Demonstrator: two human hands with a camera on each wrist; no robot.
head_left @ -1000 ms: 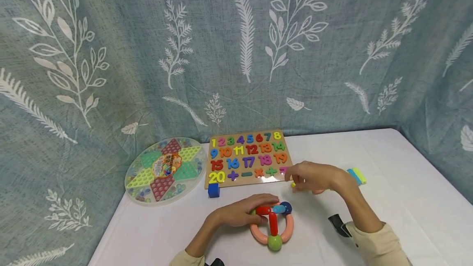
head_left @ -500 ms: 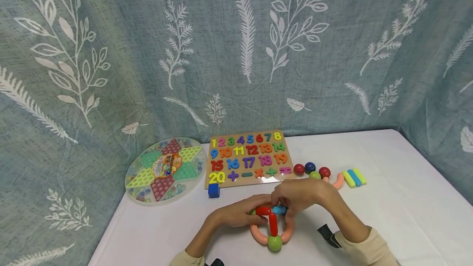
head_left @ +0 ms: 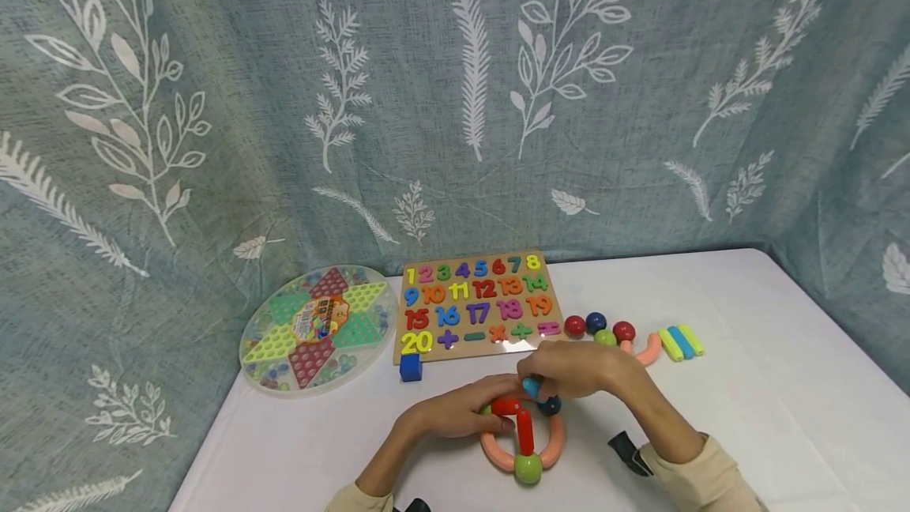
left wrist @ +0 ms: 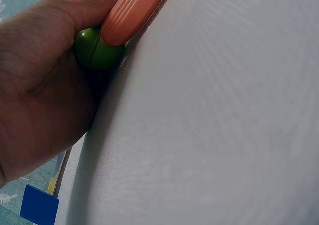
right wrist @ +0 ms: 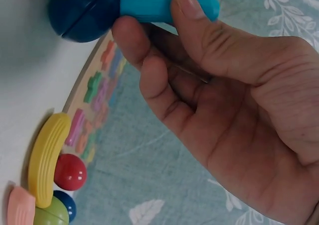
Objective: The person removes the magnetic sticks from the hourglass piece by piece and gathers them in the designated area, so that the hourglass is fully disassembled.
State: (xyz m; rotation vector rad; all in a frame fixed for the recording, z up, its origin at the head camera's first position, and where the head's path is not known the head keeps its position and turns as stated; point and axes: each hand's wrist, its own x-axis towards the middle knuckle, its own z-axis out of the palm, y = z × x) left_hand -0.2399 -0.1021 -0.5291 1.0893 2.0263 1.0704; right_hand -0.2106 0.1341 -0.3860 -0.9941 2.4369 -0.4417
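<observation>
On the table stands a magnetic ball-and-rod ring, with salmon curved rods (head_left: 556, 439), a green ball (head_left: 528, 468) in front and red rods (head_left: 524, 431) across its inside. My left hand (head_left: 469, 408) grips its left side. In the left wrist view, the thumb lies along a salmon rod (left wrist: 133, 16) beside another green ball (left wrist: 97, 50). My right hand (head_left: 572, 370) pinches a light blue rod (right wrist: 154, 5) between thumb and fingers. One end of that rod meets the dark blue ball (right wrist: 87, 13) of the ring; its other end tilts up, apart from the red rods.
Loose balls (head_left: 624, 331), a curved rod (head_left: 650, 349) and short straight rods (head_left: 681, 342) lie behind to the right. A yellow curved rod (right wrist: 47, 160) lies near them. A number board (head_left: 476, 306), blue cube (head_left: 411, 367) and round game board (head_left: 320, 330) stand farther back.
My right hand has come left from near the loose pieces to the ring and taken hold of the light blue rod. That rod has swung up from the red one. My left hand stays put.
</observation>
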